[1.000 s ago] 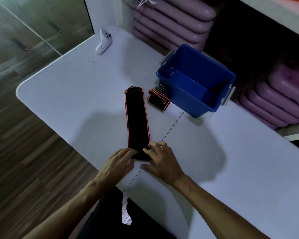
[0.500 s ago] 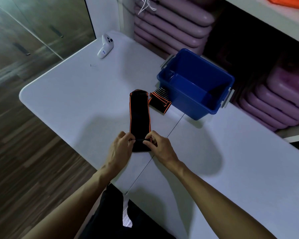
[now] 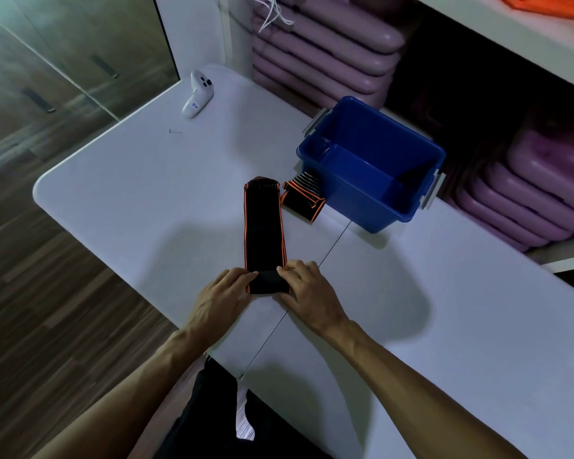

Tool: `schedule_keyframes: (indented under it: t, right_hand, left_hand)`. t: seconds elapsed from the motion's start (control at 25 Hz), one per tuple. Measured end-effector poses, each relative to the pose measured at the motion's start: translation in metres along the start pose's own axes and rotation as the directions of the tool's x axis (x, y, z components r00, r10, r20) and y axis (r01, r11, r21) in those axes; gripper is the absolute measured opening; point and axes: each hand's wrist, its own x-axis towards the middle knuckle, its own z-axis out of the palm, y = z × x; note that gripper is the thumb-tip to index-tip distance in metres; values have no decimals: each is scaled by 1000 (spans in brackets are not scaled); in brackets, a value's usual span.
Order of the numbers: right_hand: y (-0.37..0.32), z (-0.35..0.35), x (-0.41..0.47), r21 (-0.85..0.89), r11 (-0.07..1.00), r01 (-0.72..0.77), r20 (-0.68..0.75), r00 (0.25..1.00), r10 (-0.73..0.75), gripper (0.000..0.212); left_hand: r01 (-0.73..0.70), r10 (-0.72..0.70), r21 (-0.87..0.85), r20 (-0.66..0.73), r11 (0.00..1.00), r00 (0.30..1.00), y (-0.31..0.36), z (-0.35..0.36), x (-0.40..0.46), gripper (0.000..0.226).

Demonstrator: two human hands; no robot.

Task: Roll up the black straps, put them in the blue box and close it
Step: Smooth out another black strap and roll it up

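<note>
Head view, one entry per item.

Strap [image 3: 264, 226] — black with orange edging, laid flat on the white table [image 3: 130, 193], running from the hands toward the blue box [image 3: 371, 164]. Near end turned over into a short, low roll. Judged soft, light and limp: it should roll easily but spring loose if let go. Best held at the roll's two ends, fingers on top.

Second strap [image 3: 304, 197] — already bundled, on the table just beside the box's near wall, not yet inside.

Blue box — open, no strap seen within; no lid in sight.

Left hand [image 3: 221, 298] — at the roll's left end, palm down, fingers bent over the fabric and pinching it.

Right hand [image 3: 307, 293] — mirrors it at the right end, fingertips on top of the roll, thumb hidden; grip reads as a pinch.

Both forearms reach in from the near edge, wrists low to the table.

Also present — white controller [image 3: 198, 94] at the far corner, well apart.
</note>
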Motion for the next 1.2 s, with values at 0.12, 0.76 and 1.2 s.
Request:
schedule_keyframes:
  t: [0.12,0.76,1.2]
  right_hand:
    - [0,-6,4,131,991,-21,59,998,13,57]
    - [-11,-2,25,186,965,-183,-6,982,188,44]
    - [-14,6,13,-161,986,31,-116,992,-50,63]
  left_hand:
    - [60,-57,-131,26,990,998,-3,-6,6,53]
    - [553,-555,-221,58,804,830,9,-14,47,18]
    - [-146,84,143,369,979,925,-23,-31,94,43]
